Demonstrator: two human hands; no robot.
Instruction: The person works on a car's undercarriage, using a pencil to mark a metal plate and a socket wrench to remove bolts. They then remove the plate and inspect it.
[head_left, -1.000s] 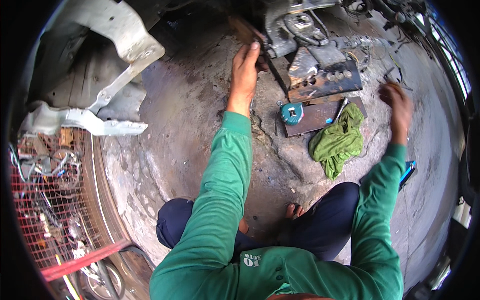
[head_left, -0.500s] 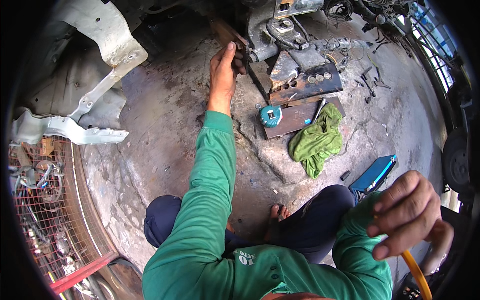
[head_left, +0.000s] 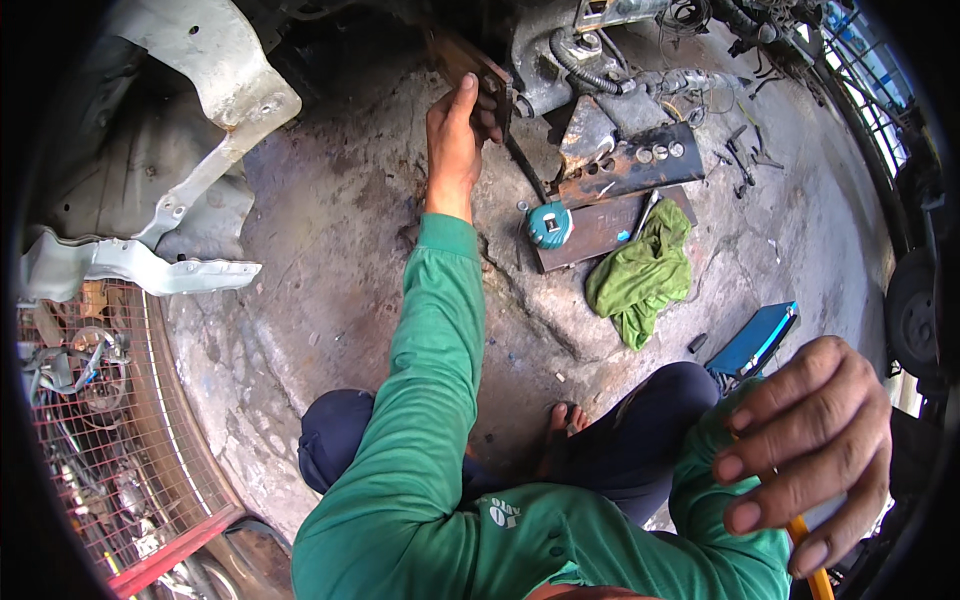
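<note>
My left hand (head_left: 460, 150) reaches forward at the top centre, its fingers wrapped round the edge of a rusty metal plate (head_left: 468, 58). The plate's far end is lost in shadow. My right hand (head_left: 815, 450) is raised close at the lower right, with its fingers bent. A yellow-orange strip (head_left: 820, 582) shows below those fingers, and most of it is hidden behind them. On the floor right of my left arm, a teal tape measure (head_left: 549, 226) rests by a flat brown metal plate (head_left: 590, 240). A green rag (head_left: 642, 275) partly covers that plate.
Behind the brown plate lies a dark plate with round holes (head_left: 635, 168), near a greasy metal housing (head_left: 540, 60). Bent grey sheet metal (head_left: 215, 70) hangs at the upper left, above a red mesh cage (head_left: 110, 400). A blue case (head_left: 755, 340) stands beside my right knee.
My right hand has shifted slightly left and turned, so less of the yellow-orange strip shows. The left hand keeps its hold on the rusty plate. The view has shifted a little.
</note>
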